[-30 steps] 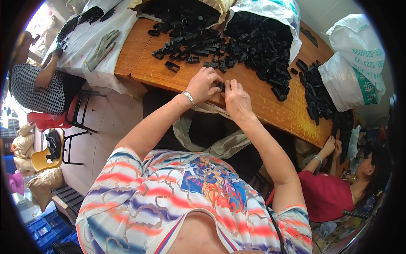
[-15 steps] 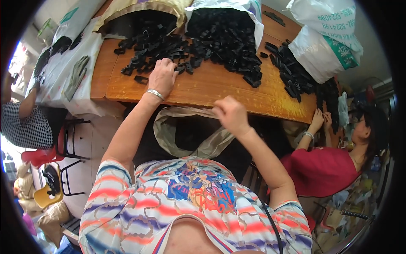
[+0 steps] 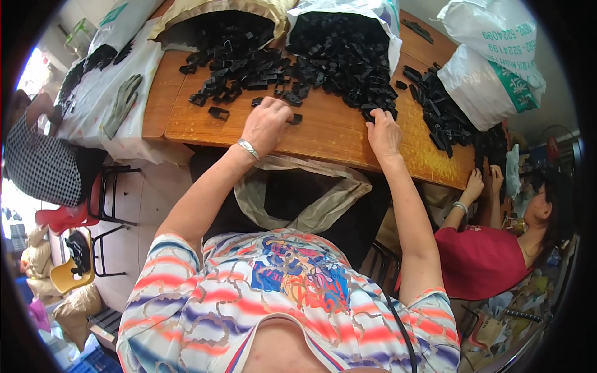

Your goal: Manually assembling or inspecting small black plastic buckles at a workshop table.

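Observation:
My left hand (image 3: 266, 123), a silver bracelet on its wrist, lies palm down on the wooden table (image 3: 329, 133) with its fingers on a small black plastic part (image 3: 294, 118) at the edge of a spread pile of black parts (image 3: 239, 65). My right hand (image 3: 384, 132) reaches onto the table and its fingertips touch the near edge of a second heap of black parts (image 3: 348, 62) spilling from a white sack (image 3: 388, 25). Whether either hand has a part gripped is hidden under the fingers. An open beige bag (image 3: 298, 196) hangs below the table edge between my arms.
A tan sack (image 3: 211, 12) lies open at the back. More white sacks (image 3: 497, 62) and black parts (image 3: 438, 115) sit at the right, where a person in a red top (image 3: 485, 261) works. Another person in a checked top (image 3: 37, 161) sits left, by a grey glove (image 3: 121, 102) and red chair (image 3: 62, 217).
Both hands left the bag opening near the table edge and reached forward; the left went to the left pile, then the right rose onto the table at the right heap.

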